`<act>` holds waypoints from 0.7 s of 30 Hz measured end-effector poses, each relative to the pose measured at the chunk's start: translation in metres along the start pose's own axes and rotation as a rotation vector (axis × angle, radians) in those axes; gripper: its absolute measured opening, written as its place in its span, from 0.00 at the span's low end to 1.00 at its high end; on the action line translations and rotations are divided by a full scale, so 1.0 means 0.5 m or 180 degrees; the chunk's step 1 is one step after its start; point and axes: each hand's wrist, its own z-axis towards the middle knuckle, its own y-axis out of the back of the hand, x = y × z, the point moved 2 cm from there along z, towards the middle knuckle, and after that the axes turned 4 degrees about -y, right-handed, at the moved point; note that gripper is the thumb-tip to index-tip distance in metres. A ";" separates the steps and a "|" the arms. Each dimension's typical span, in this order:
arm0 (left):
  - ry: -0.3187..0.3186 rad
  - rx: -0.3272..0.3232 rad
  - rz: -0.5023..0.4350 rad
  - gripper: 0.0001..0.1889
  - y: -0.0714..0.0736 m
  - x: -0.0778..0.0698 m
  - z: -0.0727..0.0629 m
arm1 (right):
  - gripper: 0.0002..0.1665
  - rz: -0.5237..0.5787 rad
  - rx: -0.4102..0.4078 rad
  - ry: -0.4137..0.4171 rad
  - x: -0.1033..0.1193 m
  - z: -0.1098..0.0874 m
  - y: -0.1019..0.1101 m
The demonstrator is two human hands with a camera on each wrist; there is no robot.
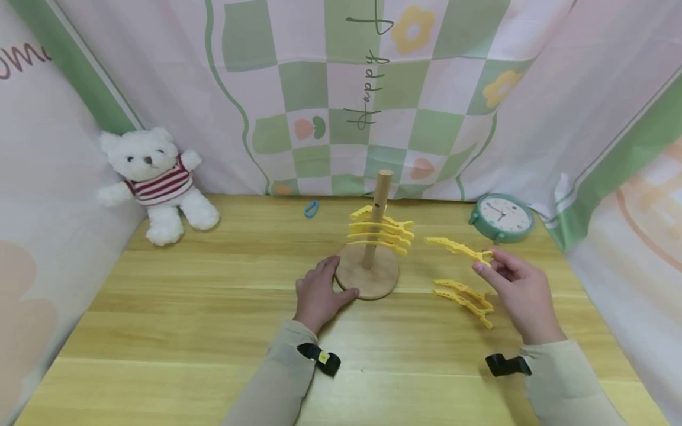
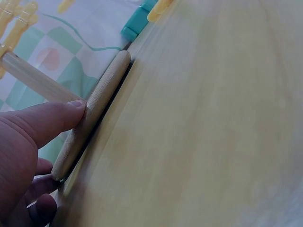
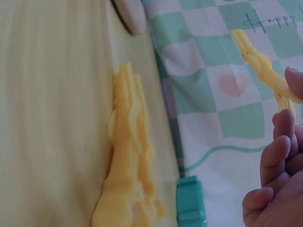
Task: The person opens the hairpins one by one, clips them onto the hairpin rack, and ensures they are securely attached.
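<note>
Pinching a yellow clip [image 1: 456, 246] in the right grip [image 1: 524, 296], with loose clips [image 1: 465, 302] on the desk [image 1: 186, 331] just left of it; grasping the wooden base [image 1: 375, 284] with the left grip [image 1: 321, 294].

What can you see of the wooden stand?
The wooden stand looks like pale, smooth wood: a flat, round base with a round post on it. It stands upright on the table. The left hand grips the base's near-left edge, thumb on top. Several yellow clips are fastened across the post, which has a small dark spot.
</note>
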 end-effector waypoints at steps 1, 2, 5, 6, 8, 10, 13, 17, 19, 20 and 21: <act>0.0003 0.0004 -0.0003 0.45 0.000 0.000 0.000 | 0.31 -0.0042 0.0010 0.0002 -0.005 0.001 0.001; 0.0005 0.0005 -0.0008 0.45 0.000 0.000 0.000 | 0.32 -0.0089 0.0023 0.0012 -0.010 0.002 0.002; 0.0007 0.0012 -0.0004 0.45 0.001 0.001 0.001 | 0.34 -0.0217 0.0069 0.0008 -0.026 0.005 0.007; 0.0008 0.0015 -0.0005 0.45 0.001 0.001 0.001 | 0.34 -0.0254 0.0081 0.0007 -0.031 0.006 0.008; 0.0006 0.0022 -0.0008 0.45 0.000 0.001 0.001 | 0.35 -0.0299 0.0124 -0.0015 -0.043 0.008 0.012; 0.0003 0.0026 -0.0001 0.45 0.000 0.000 0.001 | 0.36 -0.0348 0.0148 -0.0028 -0.053 0.009 0.015; -0.0001 0.0021 -0.0013 0.45 0.001 0.000 0.001 | 0.36 -0.0384 0.0177 -0.0030 -0.068 0.011 0.017; -0.0004 0.0014 -0.0011 0.45 0.001 0.001 0.001 | 0.35 -0.0433 0.0231 -0.0042 -0.086 0.014 0.018; -0.0010 0.0011 -0.0003 0.45 0.000 0.002 0.001 | 0.36 -0.0492 0.0275 -0.0059 -0.095 0.017 0.021; -0.0014 0.0009 0.0002 0.45 0.000 0.002 0.001 | 0.36 -0.0536 0.0300 -0.0066 -0.099 0.018 0.023; -0.0018 0.0007 0.0009 0.45 0.000 0.002 0.001 | 0.37 -0.0575 0.0324 -0.0077 -0.104 0.020 0.025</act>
